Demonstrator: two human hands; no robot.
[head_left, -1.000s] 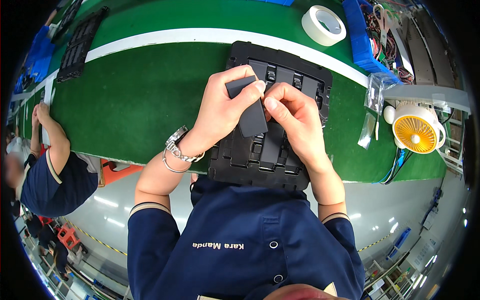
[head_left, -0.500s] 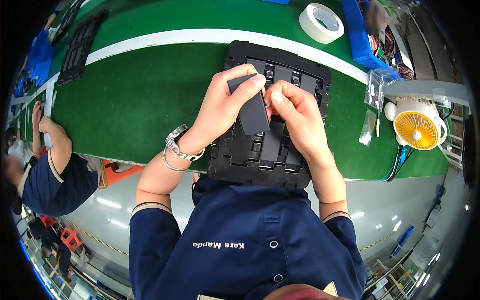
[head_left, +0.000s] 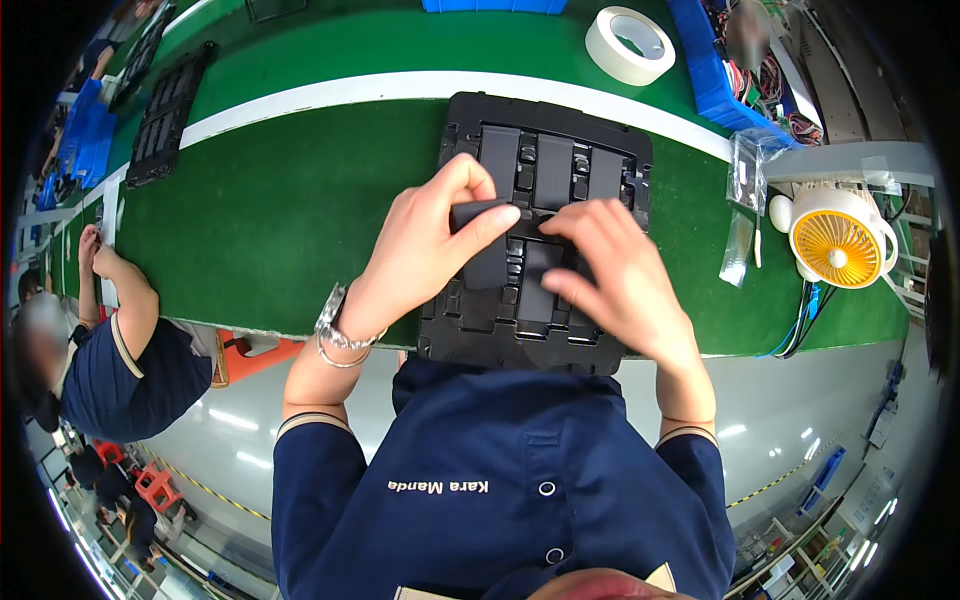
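Note:
My left hand (head_left: pixel 425 230) is closed on a flat dark grey rectangular block (head_left: pixel 487 265), thumb across its upper end. That block is low over the near left part of a black moulded tray (head_left: pixel 465 350); whether it touches the tray I cannot tell. My right hand (head_left: pixel 625 285) is open above the tray's right side, its fingers spread and holding nothing. Similar dark blocks lie in the tray: a far middle block (head_left: pixel 555 172), a far right block (head_left: pixel 604 175), and a near middle block (head_left: pixel 538 290) by my right thumb.
A roll of pale tape (head_left: pixel 630 46) lies beyond the tray on the green table (head_left: pixel 280 200). To the right are a blue bin (head_left: pixel 715 85) of wires, clear plastic bags (head_left: pixel 738 250) and a small fan (head_left: pixel 838 248). Another black tray (head_left: pixel 170 115) and a seated person (head_left: pixel 130 350) are at left.
My left hand has brought the block down and toward me over the tray. My right hand has come away from the block, and its pinched fingers have spread.

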